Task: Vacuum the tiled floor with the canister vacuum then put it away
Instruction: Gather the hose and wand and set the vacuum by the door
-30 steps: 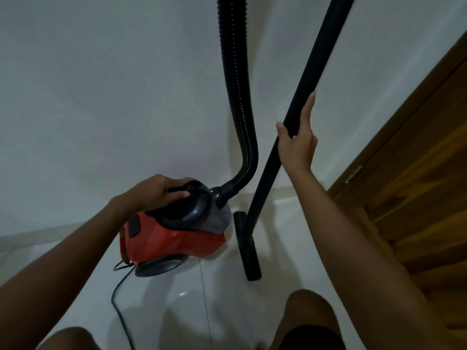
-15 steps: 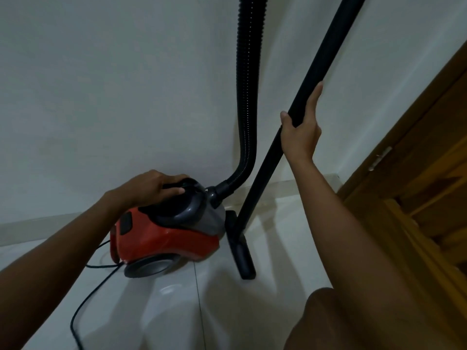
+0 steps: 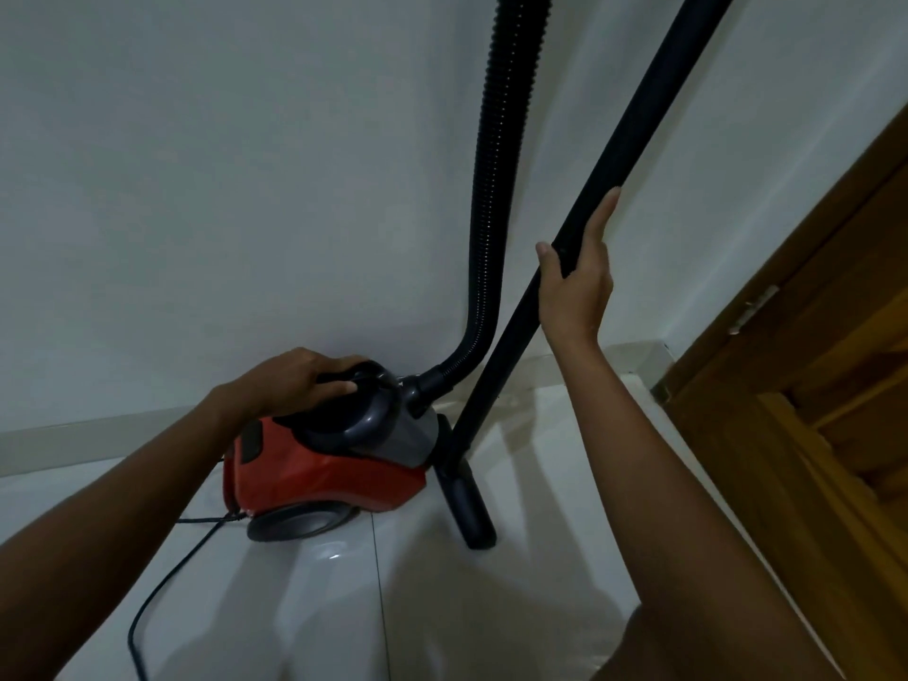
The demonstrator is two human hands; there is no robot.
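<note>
Against white wall, one vacuum (image 3: 324,464), left hand (image 3: 299,380) gripping handle, right hand (image 3: 577,282) clasping wand (image 3: 634,125)

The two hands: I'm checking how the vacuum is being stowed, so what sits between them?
In the head view, the ribbed hose rises between the left hand on the canister and the right hand holding the wand.
</note>
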